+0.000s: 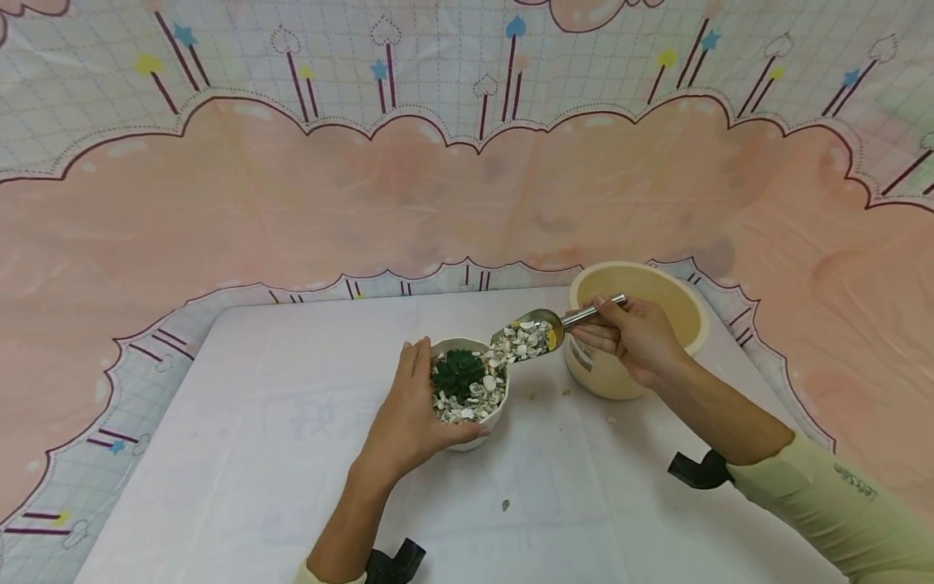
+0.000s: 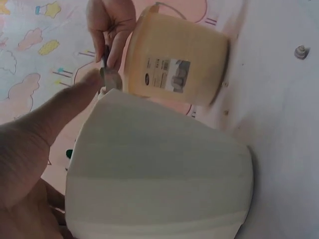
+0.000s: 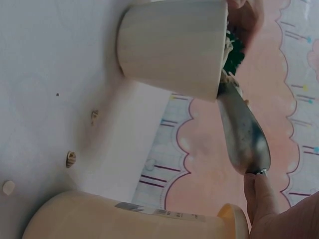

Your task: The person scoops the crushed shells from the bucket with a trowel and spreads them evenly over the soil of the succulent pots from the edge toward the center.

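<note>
A white flower pot (image 1: 493, 423) holds a dark green succulent (image 1: 458, 373) amid small pale shells and stones. My left hand (image 1: 409, 418) grips this pot, thumb on the near side and fingers round the far rim. Between the thumb and fingers of my right hand (image 1: 642, 334) is the handle of a metal scoop (image 3: 246, 137). More of the shell bits (image 1: 521, 342) fill the scoop, and its tip meets the pot's right rim. In the right wrist view the scoop slopes down toward the pot's mouth.
A cream bucket (image 1: 609, 381) stands right behind the scoop, beneath my right hand, with a label on its side. Several stray shells lie on the white table, one a small spiral shell (image 2: 301, 52). A patterned cloth (image 1: 438, 203) hangs beyond the table.
</note>
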The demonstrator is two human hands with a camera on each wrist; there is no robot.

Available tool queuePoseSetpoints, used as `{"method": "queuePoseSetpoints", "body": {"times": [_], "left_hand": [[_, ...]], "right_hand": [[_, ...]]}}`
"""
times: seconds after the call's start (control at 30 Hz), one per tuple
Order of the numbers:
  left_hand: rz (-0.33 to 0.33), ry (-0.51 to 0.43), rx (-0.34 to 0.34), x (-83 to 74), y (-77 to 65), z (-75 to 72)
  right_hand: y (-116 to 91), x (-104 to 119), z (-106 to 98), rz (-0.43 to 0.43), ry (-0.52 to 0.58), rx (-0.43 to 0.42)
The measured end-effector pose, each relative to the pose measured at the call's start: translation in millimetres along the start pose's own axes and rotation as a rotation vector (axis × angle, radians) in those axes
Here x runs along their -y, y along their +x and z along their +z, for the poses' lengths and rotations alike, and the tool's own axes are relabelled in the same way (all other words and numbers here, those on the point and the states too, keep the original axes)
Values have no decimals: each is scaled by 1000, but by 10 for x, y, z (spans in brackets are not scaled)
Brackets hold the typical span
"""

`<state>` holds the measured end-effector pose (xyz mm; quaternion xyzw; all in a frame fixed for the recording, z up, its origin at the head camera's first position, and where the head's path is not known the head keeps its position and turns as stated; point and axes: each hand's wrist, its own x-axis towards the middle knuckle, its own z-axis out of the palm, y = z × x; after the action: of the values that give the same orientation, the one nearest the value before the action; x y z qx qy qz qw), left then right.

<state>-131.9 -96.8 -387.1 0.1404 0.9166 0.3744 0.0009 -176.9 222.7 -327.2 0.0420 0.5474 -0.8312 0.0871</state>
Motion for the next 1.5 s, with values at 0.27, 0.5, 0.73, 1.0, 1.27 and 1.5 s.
{"method": "queuePoseSetpoints", "body": {"times": [0.27, 0.5, 0.73, 1.0, 1.27, 1.5], "left_hand": [[25, 41, -54, 9, 2, 48], [45, 27, 12, 76, 35, 16], [31, 37, 19, 71, 21, 13], [-3, 76, -60, 14, -13, 53], [16, 40, -29, 70, 22, 42], [20, 8, 40, 107, 48, -16]], "right_hand": [[19, -14, -6, -13, 7, 4], [26, -17, -11, -11, 4, 7], [25, -25, -8, -12, 0, 8], [32, -17, 0, -5, -9, 11], [40, -6, 3, -2, -21, 10], [50, -6, 6, 4, -15, 6]]}}
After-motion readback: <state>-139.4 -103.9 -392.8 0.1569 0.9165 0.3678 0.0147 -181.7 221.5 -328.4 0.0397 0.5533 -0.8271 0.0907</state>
